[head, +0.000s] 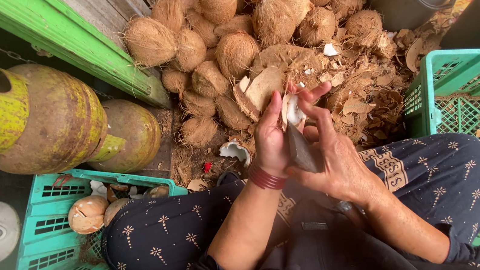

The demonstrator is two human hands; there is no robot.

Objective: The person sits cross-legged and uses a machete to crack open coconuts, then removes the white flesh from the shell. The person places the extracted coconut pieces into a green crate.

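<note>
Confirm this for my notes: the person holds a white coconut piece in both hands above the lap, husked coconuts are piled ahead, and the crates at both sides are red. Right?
Not quite. The head view shows both crates are green, not red: one crate at the left, another at the right. The rest stands: the left hand and right hand hold the white coconut piece, with the coconut pile ahead.

We find little free room: the heap of husked coconuts (239, 25) blocks the front, green crates (84, 258) (469, 113) hem both sides, and gas cylinders (55, 124) close the far left. Only the strip of littered floor (206, 157) between our knees and the heap stays passable, over loose husk scraps (363, 95).
</note>
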